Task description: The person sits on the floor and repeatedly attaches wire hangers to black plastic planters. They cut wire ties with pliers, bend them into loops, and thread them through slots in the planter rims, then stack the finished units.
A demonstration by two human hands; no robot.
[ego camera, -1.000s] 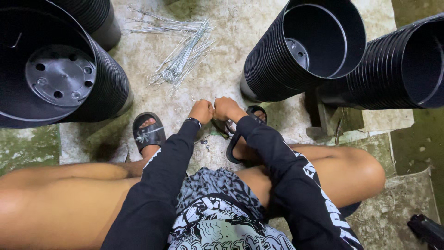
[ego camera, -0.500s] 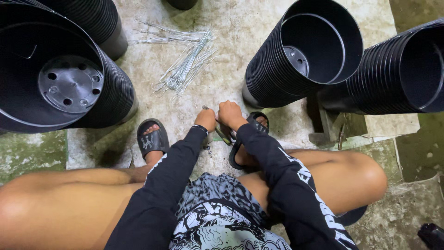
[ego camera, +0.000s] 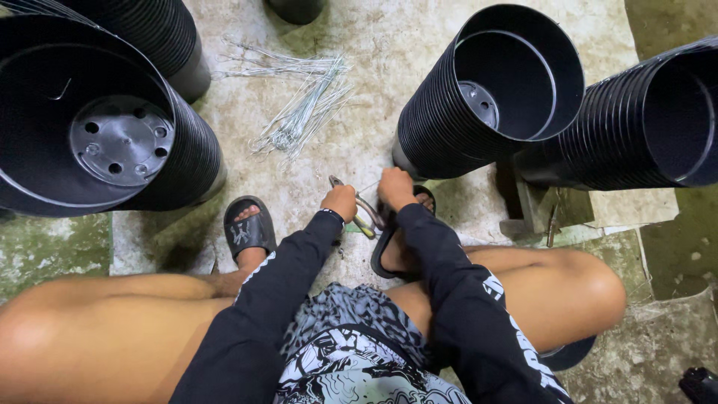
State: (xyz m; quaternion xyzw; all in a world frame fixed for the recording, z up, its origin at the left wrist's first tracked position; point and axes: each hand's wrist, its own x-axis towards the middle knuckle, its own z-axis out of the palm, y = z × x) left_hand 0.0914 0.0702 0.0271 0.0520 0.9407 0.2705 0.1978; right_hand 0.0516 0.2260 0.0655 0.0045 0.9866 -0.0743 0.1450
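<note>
I squat over a concrete floor in black long sleeves. My left hand (ego camera: 340, 202) and my right hand (ego camera: 394, 188) meet low between my feet, both closed around a pair of pliers (ego camera: 362, 215) with yellowish handles; its metal tip sticks out to the left of my left hand. A thin bit of wire seems to run between the hands, too small to make out. A loose bundle of thin metal wires (ego camera: 299, 112) lies on the floor ahead of my hands.
Tall stacks of black plastic plant pots stand around me: one at left (ego camera: 112, 142), one behind it (ego camera: 161, 37), one ahead right (ego camera: 493, 93), one lying far right (ego camera: 643, 120). My sandalled feet (ego camera: 248, 228) rest on the floor. A concrete step edge (ego camera: 621, 217) is at right.
My view has shifted slightly. My hands have drawn a little closer together and toward me, and the pliers now show between them.
</note>
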